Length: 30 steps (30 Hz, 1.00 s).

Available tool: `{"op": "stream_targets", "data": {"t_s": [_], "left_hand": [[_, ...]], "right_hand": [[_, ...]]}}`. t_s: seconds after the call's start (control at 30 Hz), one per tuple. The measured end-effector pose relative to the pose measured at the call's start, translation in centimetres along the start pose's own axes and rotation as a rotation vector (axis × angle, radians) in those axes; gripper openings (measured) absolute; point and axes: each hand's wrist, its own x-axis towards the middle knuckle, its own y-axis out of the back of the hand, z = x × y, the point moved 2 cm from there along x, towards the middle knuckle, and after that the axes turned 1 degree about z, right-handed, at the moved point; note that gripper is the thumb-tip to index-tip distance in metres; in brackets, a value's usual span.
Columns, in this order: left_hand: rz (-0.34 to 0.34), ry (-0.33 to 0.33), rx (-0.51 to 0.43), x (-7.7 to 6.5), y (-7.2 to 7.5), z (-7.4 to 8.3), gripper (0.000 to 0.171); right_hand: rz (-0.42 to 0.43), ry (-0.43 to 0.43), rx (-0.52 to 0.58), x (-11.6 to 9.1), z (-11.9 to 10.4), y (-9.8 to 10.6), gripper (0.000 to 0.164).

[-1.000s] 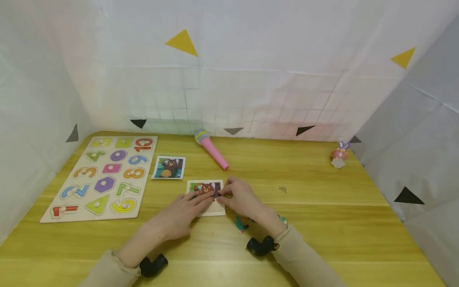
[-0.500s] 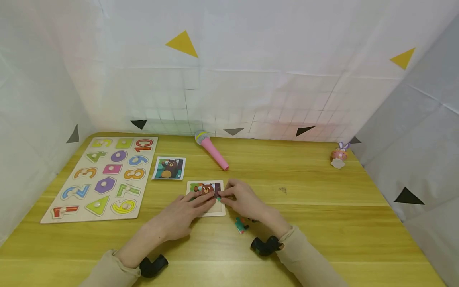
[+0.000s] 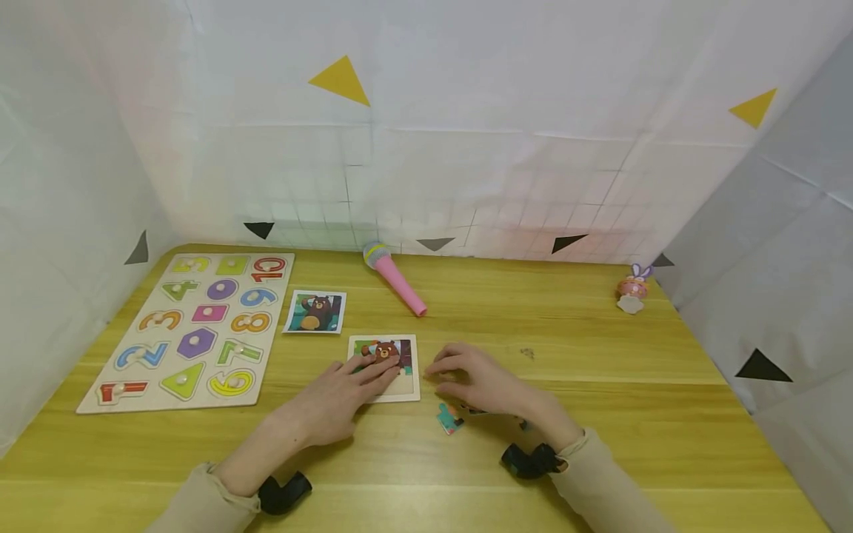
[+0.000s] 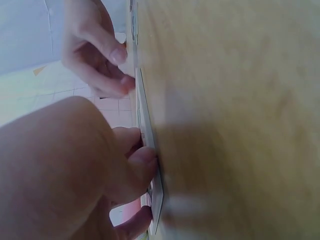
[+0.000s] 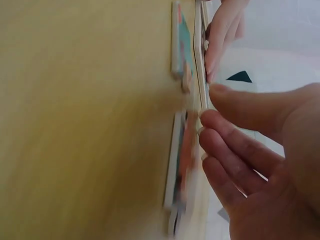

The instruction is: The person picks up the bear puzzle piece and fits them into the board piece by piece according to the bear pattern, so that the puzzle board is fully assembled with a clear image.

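My left hand (image 3: 340, 396) rests with fairly straight fingers on a small jigsaw tray (image 3: 412, 392), whose upper part shows a brown bear picture (image 3: 385, 349). Bare pale wood shows in the tray's lower part; the fingers hide some of the picture. Off the tray's right side hovers my right hand (image 3: 483, 379), its fingers loosely bent and nothing between them. Below that hand lies a teal puzzle piece (image 3: 449, 419); more pieces are partly hidden under the palm and wrist. In the right wrist view, one loose piece (image 5: 176, 160) lies flat on the table near the fingertips.
A bear picture card (image 3: 315, 312) lies up and left of the tray. Further left is a wooden number board (image 3: 193, 333) with knobbed shapes. A pink toy microphone (image 3: 396, 281) lies behind the tray. A small bunny-eared toy (image 3: 632, 289) stands at the far right, near the cloth wall.
My right hand has let go of a piece at the tray's right edge and moved right, toward the loose pieces. The left hand stays on the tray.
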Motion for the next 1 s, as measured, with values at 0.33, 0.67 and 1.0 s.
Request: {"op": "stream_targets", "data": {"t_s": [0.33,0.67,1.0], "left_hand": [[0.008,0.001,-0.017,0.0,0.0,-0.1,0.094],[0.026,-0.002,-0.027,0.0,0.0,-0.1,0.096],[0.014,-0.001,-0.021,0.0,-0.1,-0.1,0.096]], "right_hand": [[-0.021,-0.019,0.018,-2.6,0.8,0.9,0.024],[-0.052,0.030,0.018,-3.4,0.8,0.8,0.033],[-0.070,0.011,0.051,-3.3,0.4,0.2,0.025]]}}
